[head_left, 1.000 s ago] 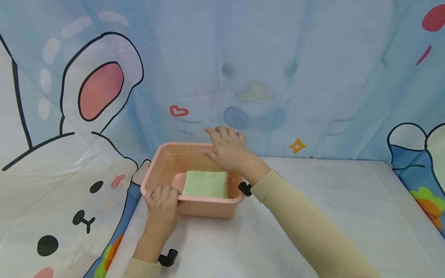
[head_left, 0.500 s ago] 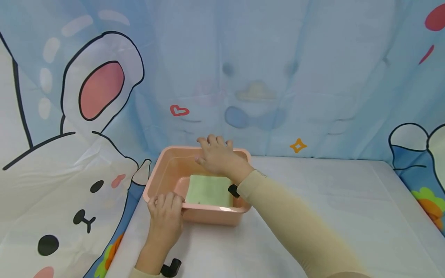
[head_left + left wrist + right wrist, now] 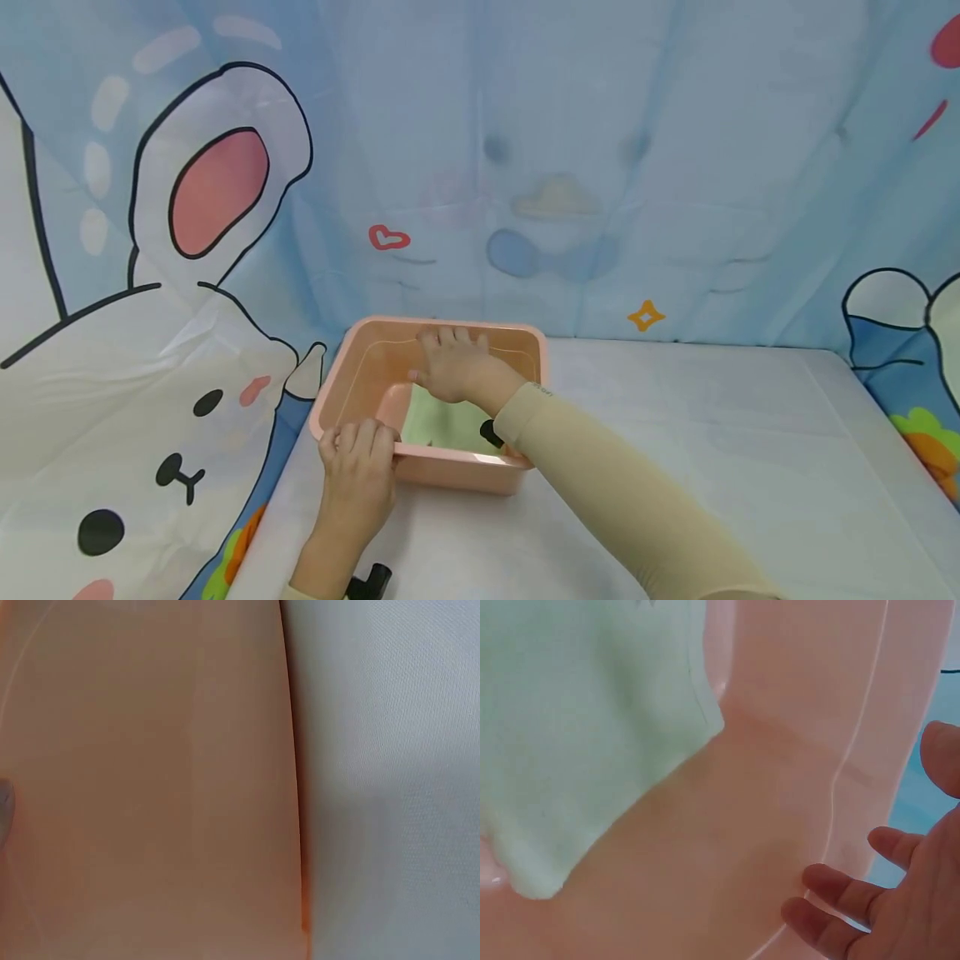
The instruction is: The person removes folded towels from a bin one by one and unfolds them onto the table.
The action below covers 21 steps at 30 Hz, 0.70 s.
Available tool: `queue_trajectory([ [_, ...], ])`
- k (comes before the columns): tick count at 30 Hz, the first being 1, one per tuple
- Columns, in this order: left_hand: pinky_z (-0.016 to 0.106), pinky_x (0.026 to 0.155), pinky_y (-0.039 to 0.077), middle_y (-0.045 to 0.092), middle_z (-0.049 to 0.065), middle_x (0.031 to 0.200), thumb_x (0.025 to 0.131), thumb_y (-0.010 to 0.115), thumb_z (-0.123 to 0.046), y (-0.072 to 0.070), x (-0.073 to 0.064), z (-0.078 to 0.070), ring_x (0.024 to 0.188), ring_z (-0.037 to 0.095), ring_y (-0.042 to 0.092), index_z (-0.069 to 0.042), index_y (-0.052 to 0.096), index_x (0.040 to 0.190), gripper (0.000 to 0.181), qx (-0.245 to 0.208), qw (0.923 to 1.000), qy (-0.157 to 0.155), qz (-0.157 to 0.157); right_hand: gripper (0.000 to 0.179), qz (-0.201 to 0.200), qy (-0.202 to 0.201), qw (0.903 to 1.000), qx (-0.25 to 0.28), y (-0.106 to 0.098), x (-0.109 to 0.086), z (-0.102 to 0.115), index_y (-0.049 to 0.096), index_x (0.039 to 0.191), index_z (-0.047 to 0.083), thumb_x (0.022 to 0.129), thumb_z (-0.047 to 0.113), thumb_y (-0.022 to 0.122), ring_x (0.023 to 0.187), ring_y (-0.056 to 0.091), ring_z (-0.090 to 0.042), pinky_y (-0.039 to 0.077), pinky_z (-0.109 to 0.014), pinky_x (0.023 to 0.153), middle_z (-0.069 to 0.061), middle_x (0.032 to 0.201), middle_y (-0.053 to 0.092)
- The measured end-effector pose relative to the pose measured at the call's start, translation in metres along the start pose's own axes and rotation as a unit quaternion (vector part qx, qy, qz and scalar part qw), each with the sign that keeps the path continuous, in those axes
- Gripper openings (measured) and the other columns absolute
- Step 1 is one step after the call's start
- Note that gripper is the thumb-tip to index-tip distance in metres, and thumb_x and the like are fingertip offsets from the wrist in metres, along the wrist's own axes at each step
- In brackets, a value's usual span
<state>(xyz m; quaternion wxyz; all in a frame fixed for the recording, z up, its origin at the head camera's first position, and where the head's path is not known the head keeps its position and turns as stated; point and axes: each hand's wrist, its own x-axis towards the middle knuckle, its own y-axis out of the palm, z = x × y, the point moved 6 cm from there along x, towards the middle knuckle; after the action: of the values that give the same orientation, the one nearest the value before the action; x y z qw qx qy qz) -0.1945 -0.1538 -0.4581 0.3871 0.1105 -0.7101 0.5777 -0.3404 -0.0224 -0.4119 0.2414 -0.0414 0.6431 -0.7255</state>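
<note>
A pink plastic basin (image 3: 457,477) stands on the white-covered table, a folded pale green cloth (image 3: 438,423) lying in it. My left hand (image 3: 358,479) grips the basin's front rim near the left corner, fingers hooked over the edge. In the left wrist view the basin's outer wall (image 3: 150,772) fills most of the frame, with one fingertip at the left edge. My right hand (image 3: 461,367) is over the basin, fingers extended toward the far wall and holding nothing. The right wrist view shows its spread fingers (image 3: 847,892) close to the wall, apart from the cloth (image 3: 592,735).
A blue cartoon-printed curtain (image 3: 405,150) hangs right behind the basin. A printed rabbit (image 3: 180,400) covers the cloth at left. The white tabletop (image 3: 712,425) stretches to the right. Small black mounts (image 3: 369,583) sit at both wrists.
The basin has shifted slightly toward me and to the right, with my left hand on its rim. My right hand has moved down and left, from above the far rim to inside the basin's outline.
</note>
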Motion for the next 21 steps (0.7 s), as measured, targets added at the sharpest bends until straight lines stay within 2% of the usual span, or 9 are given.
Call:
queue_trajectory([
  [8, 0.060, 0.095, 0.034, 0.060, 0.006, 0.091, 0.085, 0.085, -0.014, 0.000, -0.002, 0.001, 0.090, 0.031, 0.053, -0.010, 0.061, 0.094, 0.027, 0.002, 1.0000, -0.002, -0.006, 0.077, 0.024, -0.009, 0.9997, 0.000, 0.011, 0.006, 0.004, 0.019, 0.173, 0.023, 0.111, 0.062, 0.043, 0.166, 0.020, -0.037, 0.025, -0.067, 0.128, -0.012, 0.178, 0.023],
  [14, 0.060, 0.096, 0.034, 0.061, 0.006, 0.092, 0.085, 0.086, -0.014, 0.001, -0.003, 0.001, 0.090, 0.030, 0.054, -0.010, 0.061, 0.095, 0.027, 0.005, 1.0000, -0.005, -0.002, 0.078, 0.041, -0.013, 0.9989, 0.017, 0.020, 0.012, 0.001, 0.019, 0.173, 0.023, 0.111, 0.060, 0.046, 0.168, 0.017, -0.038, 0.020, -0.071, 0.129, -0.012, 0.180, 0.021],
  [21, 0.060, 0.096, 0.035, 0.062, 0.006, 0.093, 0.085, 0.084, -0.011, 0.000, -0.002, 0.001, 0.090, 0.030, 0.054, -0.011, 0.061, 0.095, 0.025, 0.004, 0.9999, -0.004, -0.009, 0.078, 0.059, 0.026, 0.9977, -0.022, 0.043, 0.022, 0.000, 0.021, 0.172, 0.025, 0.109, 0.060, 0.051, 0.164, 0.024, -0.037, 0.022, -0.070, 0.127, -0.011, 0.177, 0.027],
])
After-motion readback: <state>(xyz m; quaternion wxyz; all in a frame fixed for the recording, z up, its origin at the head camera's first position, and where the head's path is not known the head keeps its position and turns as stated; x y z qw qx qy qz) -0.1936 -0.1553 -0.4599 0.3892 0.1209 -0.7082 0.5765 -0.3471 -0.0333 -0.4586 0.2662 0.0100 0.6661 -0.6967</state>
